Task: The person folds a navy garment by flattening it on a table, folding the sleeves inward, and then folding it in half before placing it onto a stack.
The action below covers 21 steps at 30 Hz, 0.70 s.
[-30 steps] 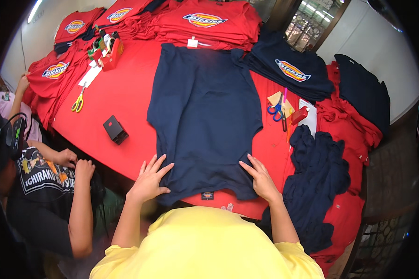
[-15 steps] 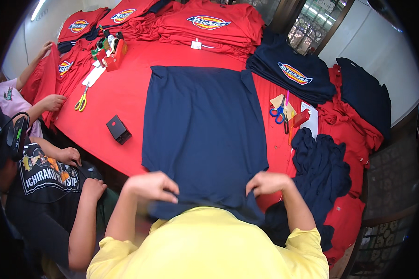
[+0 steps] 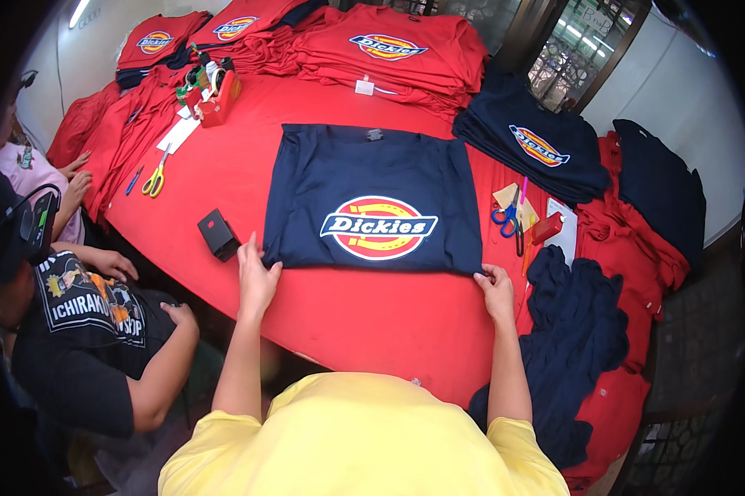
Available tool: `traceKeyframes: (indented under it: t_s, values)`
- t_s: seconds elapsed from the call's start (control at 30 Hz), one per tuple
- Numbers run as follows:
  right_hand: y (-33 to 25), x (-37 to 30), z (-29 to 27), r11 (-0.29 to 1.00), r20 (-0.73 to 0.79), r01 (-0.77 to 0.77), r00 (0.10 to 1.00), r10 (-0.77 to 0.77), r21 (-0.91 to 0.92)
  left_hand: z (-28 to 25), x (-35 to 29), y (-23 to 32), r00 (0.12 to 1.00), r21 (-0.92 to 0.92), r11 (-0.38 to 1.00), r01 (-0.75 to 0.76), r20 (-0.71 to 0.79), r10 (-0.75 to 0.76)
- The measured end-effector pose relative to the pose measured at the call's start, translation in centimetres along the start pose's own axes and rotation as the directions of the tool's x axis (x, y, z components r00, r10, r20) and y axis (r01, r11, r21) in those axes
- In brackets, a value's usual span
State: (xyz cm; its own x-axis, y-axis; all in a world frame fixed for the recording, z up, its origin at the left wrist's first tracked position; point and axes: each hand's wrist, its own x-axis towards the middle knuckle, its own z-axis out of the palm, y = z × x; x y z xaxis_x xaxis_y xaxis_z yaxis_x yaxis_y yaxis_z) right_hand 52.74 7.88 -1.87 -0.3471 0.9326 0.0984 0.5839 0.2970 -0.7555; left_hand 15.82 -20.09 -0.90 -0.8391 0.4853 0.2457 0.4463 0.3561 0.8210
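Since half a second earlier, navy shirt (image 3: 372, 198) had been folded over; printed front now faced up, flat on red bench (image 3: 364, 318). Left hand (image 3: 257, 277) pressed its near-left corner, right hand (image 3: 496, 289) its near-right corner, fingers spread flat, gripping nothing. Black box (image 3: 218, 234) lay just beside left hand. Fold looked finished.

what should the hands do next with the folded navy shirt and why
Probably lift or slide the folded navy shirt toward the navy stack at the far right. It already lies flat and squared on the red table, printed side up, with the left hand and right hand at its near corners.
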Motion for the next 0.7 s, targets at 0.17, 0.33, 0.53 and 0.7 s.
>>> traceKeyframes:
  t_s: [0.17,0.33,0.53,0.7]
  values:
    - [-1.2,1.1,0.2,0.977,-0.165,0.200,0.964,-0.209,-0.069,-1.0,0.1,1.6,0.992,0.051,0.999,-0.004,0.126,-0.003]
    - [-6.3,4.9,-8.4,0.776,-0.386,0.340,0.913,-0.135,0.531,-4.8,2.8,7.9,0.976,-0.541,0.828,-0.143,0.059,0.207]
    - [-15.1,2.3,-12.3,0.681,-0.088,0.263,0.956,-0.281,0.683,-9.4,8.8,14.0,0.867,-0.429,0.792,-0.434,-0.439,0.236]
    - [-16.1,0.5,-21.5,0.248,-0.415,0.480,0.868,-0.272,0.842,-15.7,11.2,15.7,0.923,-0.739,0.555,-0.383,-0.329,0.199]
